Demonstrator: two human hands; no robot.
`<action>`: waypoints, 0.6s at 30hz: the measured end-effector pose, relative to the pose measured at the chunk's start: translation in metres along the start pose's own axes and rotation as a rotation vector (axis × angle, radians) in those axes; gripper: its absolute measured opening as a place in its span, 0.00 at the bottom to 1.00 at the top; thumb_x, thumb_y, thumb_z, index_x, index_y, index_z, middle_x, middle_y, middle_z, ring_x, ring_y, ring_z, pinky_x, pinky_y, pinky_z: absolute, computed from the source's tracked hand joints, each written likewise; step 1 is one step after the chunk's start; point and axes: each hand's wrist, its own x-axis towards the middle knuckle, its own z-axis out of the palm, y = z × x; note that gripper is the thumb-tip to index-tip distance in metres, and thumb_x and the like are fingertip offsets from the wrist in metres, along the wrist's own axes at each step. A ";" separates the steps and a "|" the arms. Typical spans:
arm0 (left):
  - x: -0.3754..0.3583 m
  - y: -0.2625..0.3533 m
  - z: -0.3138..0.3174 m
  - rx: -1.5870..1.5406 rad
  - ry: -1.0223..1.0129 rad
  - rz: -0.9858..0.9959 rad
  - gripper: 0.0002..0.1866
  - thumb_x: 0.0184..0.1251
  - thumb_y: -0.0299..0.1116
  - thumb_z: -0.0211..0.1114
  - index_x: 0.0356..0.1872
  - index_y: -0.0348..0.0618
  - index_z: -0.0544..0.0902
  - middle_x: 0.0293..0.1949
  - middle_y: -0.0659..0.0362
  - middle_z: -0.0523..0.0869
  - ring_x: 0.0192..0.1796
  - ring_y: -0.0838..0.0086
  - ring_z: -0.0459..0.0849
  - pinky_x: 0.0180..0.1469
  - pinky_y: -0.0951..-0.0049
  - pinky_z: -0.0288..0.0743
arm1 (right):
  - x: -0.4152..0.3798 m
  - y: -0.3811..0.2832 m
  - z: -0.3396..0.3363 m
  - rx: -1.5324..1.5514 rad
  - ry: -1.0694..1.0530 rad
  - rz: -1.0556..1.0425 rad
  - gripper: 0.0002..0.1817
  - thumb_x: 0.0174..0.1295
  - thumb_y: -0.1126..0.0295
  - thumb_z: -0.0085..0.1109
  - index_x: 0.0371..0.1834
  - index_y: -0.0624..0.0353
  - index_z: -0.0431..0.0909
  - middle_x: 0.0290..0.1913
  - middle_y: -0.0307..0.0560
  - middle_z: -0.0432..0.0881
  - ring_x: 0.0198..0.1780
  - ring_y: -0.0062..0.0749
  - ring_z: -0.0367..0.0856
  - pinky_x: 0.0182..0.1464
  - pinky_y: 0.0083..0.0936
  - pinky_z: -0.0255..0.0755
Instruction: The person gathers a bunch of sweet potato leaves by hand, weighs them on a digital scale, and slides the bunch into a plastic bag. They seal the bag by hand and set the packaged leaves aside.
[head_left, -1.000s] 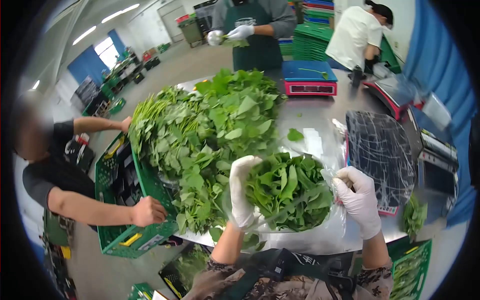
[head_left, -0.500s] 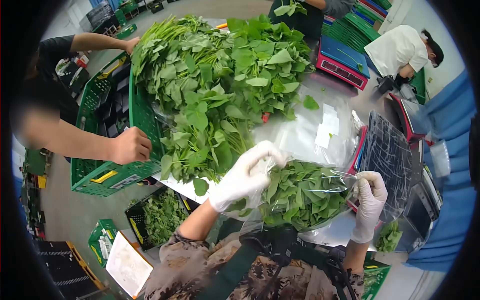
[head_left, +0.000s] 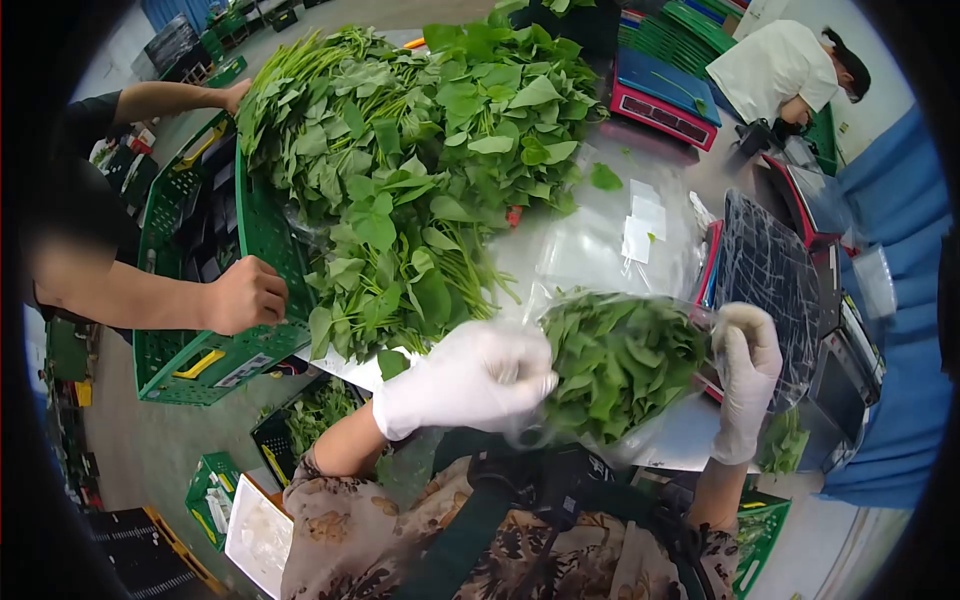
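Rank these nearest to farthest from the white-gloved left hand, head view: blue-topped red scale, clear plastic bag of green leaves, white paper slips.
1. Clear plastic bag of green leaves: just right of the left hand.
2. White paper slips: ahead and to the right.
3. Blue-topped red scale: beyond the slips, farthest ahead.

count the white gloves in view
2: one on the left hand, left of the bagged leaves, one on the right hand, right of them. More may be hidden.
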 end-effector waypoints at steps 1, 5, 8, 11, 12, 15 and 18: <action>0.005 -0.004 0.002 -0.168 0.057 -0.012 0.09 0.65 0.28 0.63 0.25 0.40 0.77 0.26 0.62 0.79 0.31 0.73 0.78 0.37 0.75 0.71 | -0.004 -0.015 0.009 -0.117 0.066 -0.134 0.15 0.61 0.84 0.51 0.50 0.64 0.77 0.44 0.43 0.78 0.49 0.21 0.75 0.49 0.17 0.71; 0.024 0.004 0.009 -0.495 0.170 -0.066 0.10 0.68 0.27 0.62 0.25 0.37 0.77 0.28 0.63 0.79 0.33 0.80 0.76 0.38 0.78 0.70 | -0.026 -0.075 -0.001 -0.699 -0.397 -0.687 0.43 0.45 0.34 0.66 0.55 0.57 0.78 0.50 0.46 0.79 0.58 0.39 0.77 0.72 0.54 0.52; 0.032 0.006 0.016 -0.599 0.197 -0.044 0.12 0.68 0.30 0.62 0.25 0.37 0.77 0.28 0.61 0.80 0.33 0.79 0.77 0.39 0.77 0.71 | -0.044 -0.074 -0.010 -0.901 -0.648 -0.658 0.40 0.44 0.31 0.66 0.51 0.53 0.81 0.49 0.40 0.81 0.54 0.38 0.79 0.70 0.50 0.56; 0.036 0.008 0.023 -0.681 0.293 -0.067 0.13 0.68 0.32 0.63 0.23 0.39 0.76 0.27 0.59 0.79 0.33 0.75 0.78 0.42 0.71 0.72 | -0.063 -0.055 -0.021 -0.812 -0.704 -0.529 0.29 0.50 0.39 0.67 0.45 0.50 0.84 0.46 0.36 0.82 0.54 0.36 0.79 0.69 0.44 0.59; 0.037 0.005 0.024 -0.694 0.306 -0.080 0.14 0.68 0.32 0.62 0.23 0.39 0.76 0.27 0.59 0.78 0.33 0.74 0.78 0.43 0.71 0.72 | -0.064 -0.054 -0.020 -0.836 -0.704 -0.570 0.28 0.52 0.40 0.66 0.46 0.50 0.84 0.46 0.36 0.82 0.55 0.36 0.78 0.69 0.45 0.59; 0.042 0.006 0.026 -0.721 0.351 -0.103 0.16 0.70 0.35 0.62 0.22 0.40 0.74 0.25 0.59 0.77 0.32 0.71 0.78 0.46 0.68 0.73 | -0.063 -0.052 -0.019 -0.879 -0.686 -0.616 0.24 0.57 0.44 0.63 0.49 0.49 0.83 0.46 0.35 0.82 0.60 0.37 0.75 0.69 0.48 0.59; 0.048 -0.003 0.026 -0.899 0.335 -0.008 0.08 0.70 0.28 0.60 0.29 0.37 0.79 0.30 0.60 0.82 0.35 0.77 0.80 0.43 0.76 0.73 | -0.059 -0.057 -0.017 -0.858 -0.683 -0.601 0.26 0.57 0.45 0.64 0.51 0.50 0.81 0.45 0.36 0.83 0.60 0.35 0.76 0.70 0.47 0.59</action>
